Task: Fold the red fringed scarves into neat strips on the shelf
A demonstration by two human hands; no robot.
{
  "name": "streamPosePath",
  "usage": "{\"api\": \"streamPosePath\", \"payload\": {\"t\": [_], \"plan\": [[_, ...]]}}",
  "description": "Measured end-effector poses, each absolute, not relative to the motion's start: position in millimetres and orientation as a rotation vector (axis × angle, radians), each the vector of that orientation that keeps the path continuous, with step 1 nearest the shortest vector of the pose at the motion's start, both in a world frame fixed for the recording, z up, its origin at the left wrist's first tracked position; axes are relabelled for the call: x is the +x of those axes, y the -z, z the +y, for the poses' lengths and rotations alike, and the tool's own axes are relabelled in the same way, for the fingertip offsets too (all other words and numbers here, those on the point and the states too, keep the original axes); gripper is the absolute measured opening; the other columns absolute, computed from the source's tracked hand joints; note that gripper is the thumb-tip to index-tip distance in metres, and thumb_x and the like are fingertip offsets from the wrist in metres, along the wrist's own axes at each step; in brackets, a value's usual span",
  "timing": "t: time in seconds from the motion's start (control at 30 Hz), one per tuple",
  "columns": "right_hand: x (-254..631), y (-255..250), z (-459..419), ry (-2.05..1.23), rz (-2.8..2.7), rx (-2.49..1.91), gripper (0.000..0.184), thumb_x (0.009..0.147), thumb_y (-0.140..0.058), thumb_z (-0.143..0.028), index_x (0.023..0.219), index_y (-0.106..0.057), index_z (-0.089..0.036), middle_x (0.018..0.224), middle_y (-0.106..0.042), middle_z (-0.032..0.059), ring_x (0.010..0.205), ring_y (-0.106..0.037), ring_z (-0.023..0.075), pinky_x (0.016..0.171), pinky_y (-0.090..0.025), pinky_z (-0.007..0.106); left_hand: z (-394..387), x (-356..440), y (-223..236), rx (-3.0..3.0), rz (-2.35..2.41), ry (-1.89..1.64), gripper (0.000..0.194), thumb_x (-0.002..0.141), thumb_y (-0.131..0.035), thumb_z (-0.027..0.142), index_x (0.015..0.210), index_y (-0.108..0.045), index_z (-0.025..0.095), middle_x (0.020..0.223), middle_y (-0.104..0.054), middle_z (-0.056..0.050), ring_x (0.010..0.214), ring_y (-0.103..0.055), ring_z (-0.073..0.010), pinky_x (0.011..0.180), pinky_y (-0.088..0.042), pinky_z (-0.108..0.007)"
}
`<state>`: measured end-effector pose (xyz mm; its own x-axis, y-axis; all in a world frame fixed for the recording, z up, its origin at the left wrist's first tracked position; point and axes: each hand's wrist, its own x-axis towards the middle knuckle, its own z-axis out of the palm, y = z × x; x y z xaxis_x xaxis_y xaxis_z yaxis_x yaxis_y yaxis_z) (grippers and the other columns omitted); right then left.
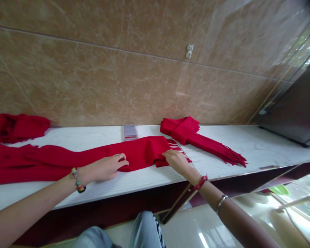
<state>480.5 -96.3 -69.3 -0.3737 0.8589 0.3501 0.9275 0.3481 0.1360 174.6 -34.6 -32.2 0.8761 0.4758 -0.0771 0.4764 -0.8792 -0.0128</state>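
A long red scarf (140,151) lies stretched along the white counter, with its fringed end to the right. My left hand (107,167), wearing a ring and a beaded bracelet, rests on the scarf's near edge with its fingers bent and apart. Near the fringe, my right hand (175,160) pinches the near edge, where the cloth is bunched and slightly raised. A second red scarf (180,129), looped over itself, lies just beyond the right hand with its fringe pointing right. At the far left sits a bundled piece of red cloth (28,126).
The narrow white counter (224,134) runs along a brown marbled wall (113,79). A small blurred card or packet (130,132) lies by the wall. A large dark box-like object (294,106) stands at the right end. My knees (146,227) are below the front edge.
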Motion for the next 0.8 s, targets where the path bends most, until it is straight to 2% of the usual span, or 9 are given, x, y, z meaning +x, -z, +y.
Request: {"api": "streamPosePath", "payload": {"t": [0.07, 0.2, 0.37, 0.43, 0.57, 0.7, 0.8], "plan": [[488, 71, -94, 0.421, -2.245, -1.604, 0.028, 0.082, -0.041, -0.007, 0.096, -0.062, -0.015, 0.089, -0.066, 0.008, 0.081, -0.06, 0.017, 0.073, -0.046, 0.027, -31, 169, 22, 3.104, 0.796, 0.184, 0.048, 0.074, -0.038, 0.002, 0.115, -0.051, 0.023, 0.113, -0.05, -0.006, 0.096, -0.053, -0.0172, 0.08, -0.044, -0.026], [504, 69, -102, 0.46, -1.999, -1.47, 0.029, 0.082, -0.039, -0.01, 0.099, -0.062, -0.016, 0.094, -0.066, 0.0083, 0.084, -0.061, 0.0176, 0.076, -0.048, 0.029, -31, 161, 10, 3.198, 0.903, 0.021, 0.038, 0.077, -0.037, 0.005, 0.106, -0.056, 0.022, 0.106, -0.053, -0.006, 0.094, -0.054, -0.0173, 0.078, -0.045, -0.026], [512, 72, -123, 0.375, -2.307, -1.356, 0.03, 0.084, -0.037, -0.011, 0.099, -0.063, -0.017, 0.097, -0.066, 0.0084, 0.089, -0.061, 0.0183, 0.078, -0.05, 0.031, -48, 154, 22, 3.194, 0.65, 0.214, 0.061, 0.071, -0.038, -0.001, 0.122, -0.047, 0.032, 0.119, -0.049, -0.005, 0.103, -0.052, -0.019, 0.076, -0.045, -0.025], [513, 75, -128, 0.335, -2.381, -1.381, 0.031, 0.083, -0.037, -0.009, 0.101, -0.062, -0.016, 0.101, -0.066, 0.0086, 0.094, -0.061, 0.0187, 0.081, -0.049, 0.031, -52, 154, 22, 3.126, 0.635, 0.254, 0.065, 0.069, -0.041, 0.0, 0.124, -0.044, 0.033, 0.119, -0.048, -0.004, 0.1, -0.053, -0.0177, 0.078, -0.045, -0.025], [515, 76, -128, 0.237, -2.254, -1.444, 0.03, 0.084, -0.038, -0.012, 0.104, -0.061, -0.016, 0.105, -0.065, 0.0088, 0.096, -0.061, 0.0187, 0.083, -0.049, 0.031, -49, 156, 2, 3.015, 0.584, 0.168, 0.056, 0.069, -0.041, 0.002, 0.116, -0.052, 0.031, 0.104, -0.054, 0.0, 0.089, -0.055, -0.0131, 0.08, -0.043, -0.022], [516, 76, -128, 0.14, -2.036, -1.437, 0.03, 0.083, -0.04, -0.013, 0.104, -0.061, -0.02, 0.103, -0.066, 0.0064, 0.092, -0.062, 0.017, 0.081, -0.051, 0.03, -46, 155, -16, 2.992, 0.651, -0.099, 0.049, 0.073, -0.039, 0.004, 0.112, -0.056, 0.028, 0.105, -0.053, -0.001, 0.093, -0.052, -0.0139, 0.087, -0.038, -0.024], [519, 80, -133, 0.082, -2.143, -1.391, 0.029, 0.081, -0.042, -0.012, 0.1, -0.063, -0.019, 0.108, -0.064, 0.0074, 0.097, -0.06, 0.0184, 0.085, -0.049, 0.033, -53, 154, -14, 2.937, 0.565, 0.063, 0.05, 0.07, -0.041, 0.004, 0.11, -0.058, 0.03, 0.097, -0.055, 0.0, 0.085, -0.054, -0.0128, 0.081, -0.04, -0.022]]}}
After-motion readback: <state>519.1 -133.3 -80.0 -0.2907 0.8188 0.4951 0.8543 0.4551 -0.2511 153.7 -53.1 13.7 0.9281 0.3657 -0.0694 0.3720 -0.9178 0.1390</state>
